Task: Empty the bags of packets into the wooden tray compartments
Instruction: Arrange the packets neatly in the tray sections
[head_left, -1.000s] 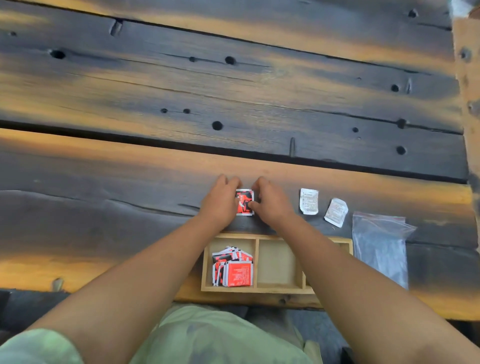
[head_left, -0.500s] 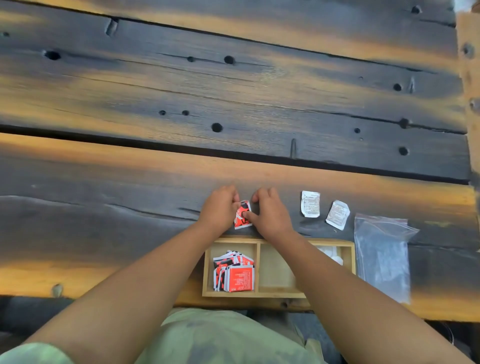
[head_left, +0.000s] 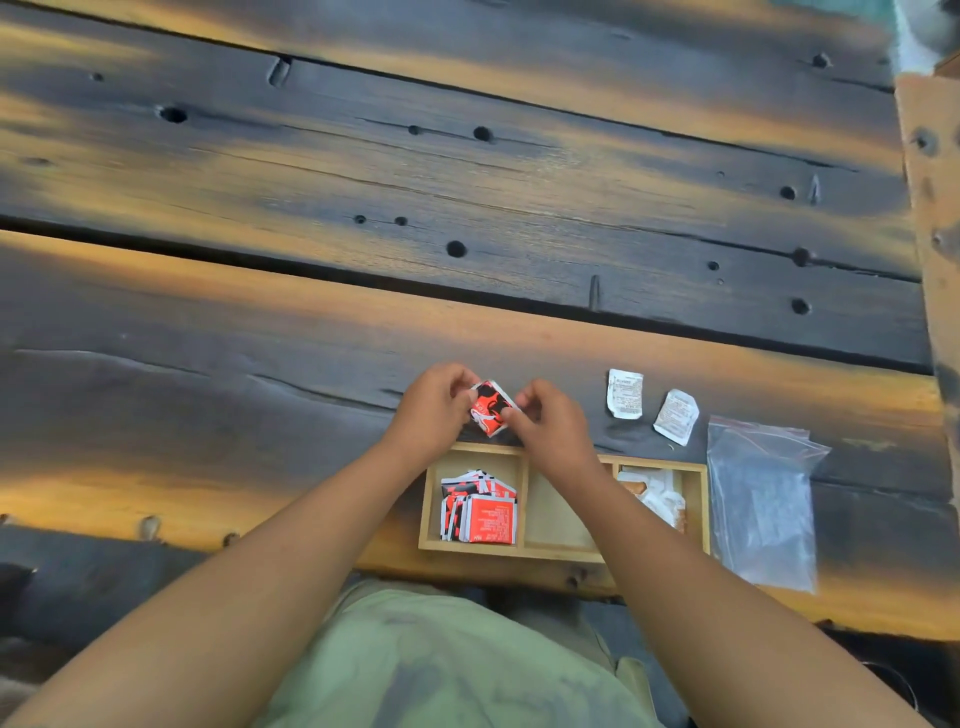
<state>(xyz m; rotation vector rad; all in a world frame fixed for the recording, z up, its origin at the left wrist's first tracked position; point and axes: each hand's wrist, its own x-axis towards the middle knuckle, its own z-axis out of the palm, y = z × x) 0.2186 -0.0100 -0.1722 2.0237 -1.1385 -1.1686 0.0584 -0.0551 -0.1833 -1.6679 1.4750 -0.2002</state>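
Pinching a small stack of red packets (head_left: 489, 414) between left hand (head_left: 434, 410) & right hand (head_left: 551, 431), just beyond the wooden tray (head_left: 524, 548) at surface's near edge; next, prob drop it w/ reds in left compartment.

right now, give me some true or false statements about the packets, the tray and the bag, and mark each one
1. The left grip and the right grip both pinch a red and black packet. True.
2. The red packets in the wooden tray sit in its right compartment. False: they sit in the left compartment.
3. Two white packets lie on the table, outside the tray. True.
4. The clear bag lies to the left of the tray. False: it lies to the right of it.
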